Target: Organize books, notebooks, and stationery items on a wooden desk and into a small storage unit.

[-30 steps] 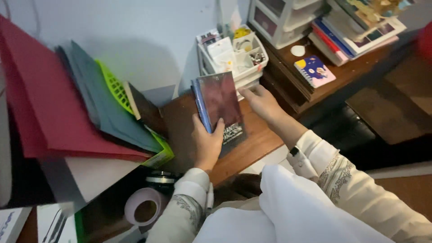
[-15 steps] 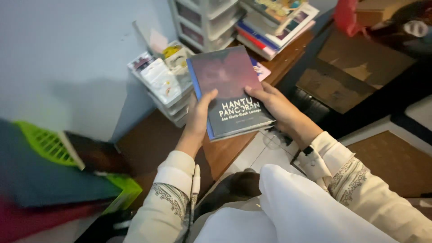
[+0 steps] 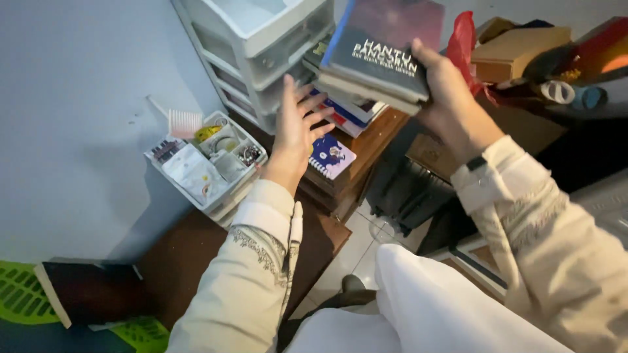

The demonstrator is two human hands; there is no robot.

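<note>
One dark book (image 3: 379, 49), blue-spined, clamped in the right hand (image 3: 451, 104) above a stack of books (image 3: 347, 104). Left hand (image 3: 296, 131): fingers spread apart, empty, hovering beside the stack, over a small blue notebook (image 3: 331, 157). White drawer unit (image 3: 261, 46) adjoining.

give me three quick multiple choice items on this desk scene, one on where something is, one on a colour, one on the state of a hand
1. Where is the small spiral notebook?
A. on the wooden desk below the book stack
B. inside the white drawer unit
C. on the floor tiles

2. What colour is the basket at the lower left edge?
A. red
B. bright green
C. white

3. How is the left hand?
A. closed on a pen
B. open, fingers spread, holding nothing
C. gripping the dark book

Answers: 1 A, it lies on the desk under the stack. 2 B, its mesh is lime green. 3 B, only the right hand grips the dark book.
</note>
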